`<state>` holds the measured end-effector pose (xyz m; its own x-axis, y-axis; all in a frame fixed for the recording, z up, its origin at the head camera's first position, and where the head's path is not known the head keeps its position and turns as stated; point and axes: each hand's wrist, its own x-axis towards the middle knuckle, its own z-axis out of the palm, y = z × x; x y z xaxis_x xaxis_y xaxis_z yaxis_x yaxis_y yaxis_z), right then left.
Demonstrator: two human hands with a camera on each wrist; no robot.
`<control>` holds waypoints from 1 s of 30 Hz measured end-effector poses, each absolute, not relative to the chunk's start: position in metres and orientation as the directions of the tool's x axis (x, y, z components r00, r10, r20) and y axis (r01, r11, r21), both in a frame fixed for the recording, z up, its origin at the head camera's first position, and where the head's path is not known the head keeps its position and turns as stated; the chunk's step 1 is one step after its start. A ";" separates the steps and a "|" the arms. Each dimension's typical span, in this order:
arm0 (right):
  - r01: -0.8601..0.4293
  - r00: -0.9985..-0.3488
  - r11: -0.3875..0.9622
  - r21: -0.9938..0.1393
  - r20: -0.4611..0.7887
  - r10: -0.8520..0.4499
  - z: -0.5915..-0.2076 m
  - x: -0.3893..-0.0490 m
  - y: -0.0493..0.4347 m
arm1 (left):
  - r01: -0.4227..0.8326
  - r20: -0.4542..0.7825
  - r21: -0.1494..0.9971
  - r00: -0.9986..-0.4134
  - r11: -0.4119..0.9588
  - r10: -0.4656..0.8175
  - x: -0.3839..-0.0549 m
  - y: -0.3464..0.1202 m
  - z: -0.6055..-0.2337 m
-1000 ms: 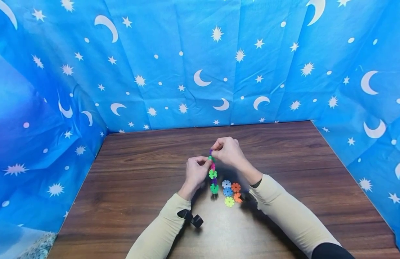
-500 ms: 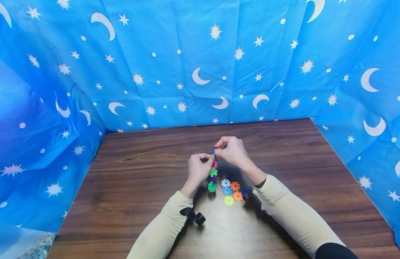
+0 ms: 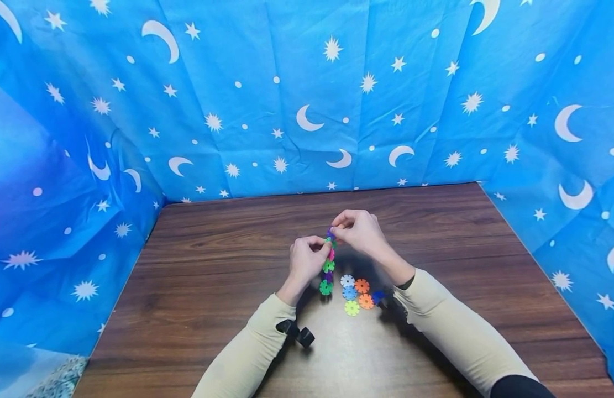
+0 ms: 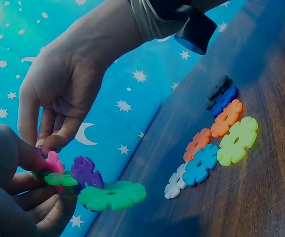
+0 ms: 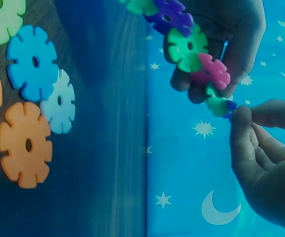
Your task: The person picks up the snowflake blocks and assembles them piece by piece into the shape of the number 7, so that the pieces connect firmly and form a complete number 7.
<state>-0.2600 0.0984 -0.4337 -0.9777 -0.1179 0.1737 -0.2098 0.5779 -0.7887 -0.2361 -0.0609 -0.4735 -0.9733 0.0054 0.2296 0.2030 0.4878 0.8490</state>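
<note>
Between my hands stretches a chain of notched flower-shaped plastic discs (image 3: 329, 266), green, purple and pink. My left hand (image 3: 308, 260) pinches it near its upper end, around a green disc (image 5: 216, 104) beside the pink disc (image 5: 211, 72). With thumb and fingertips, my right hand (image 3: 360, 230) pinches a purple disc (image 3: 331, 232) at the chain's far end. That purple disc meets the green one; the fingers hide most of it, so how deep they interlock cannot be seen. At the near end hangs a larger-looking green disc (image 4: 112, 195).
Loose discs lie on the brown wooden table (image 3: 212, 287) right of the chain: white (image 3: 347, 281), light blue (image 3: 349, 293), yellow-green (image 3: 352, 308), two orange (image 3: 361, 286) and dark blue (image 3: 378, 297). The left wrist view shows a black one (image 4: 218, 89) too. Blue star-patterned cloth (image 3: 267, 110) surrounds the table.
Both hands have shifted slightly right with the chain, keeping their pinches. The right forearm has moved right, uncovering the dark blue disc.
</note>
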 end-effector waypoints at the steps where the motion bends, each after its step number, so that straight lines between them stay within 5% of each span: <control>1: -0.214 -0.977 0.577 -0.788 0.175 -0.123 -0.433 -0.260 0.099 | 0.200 0.227 0.850 -0.974 0.487 0.003 -0.236 -0.061 -0.474; 30: -0.273 -0.961 0.537 -0.798 0.199 -0.192 -0.431 -0.259 0.124 | 0.102 0.138 0.933 -0.987 0.345 -0.082 -0.237 -0.065 -0.474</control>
<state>-0.2588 0.1237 -0.4310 -0.9610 -0.1920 0.1990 -0.2726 0.5370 -0.7984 -0.2371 -0.0654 -0.4736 -0.9870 -0.0823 0.1378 0.1015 0.3445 0.9333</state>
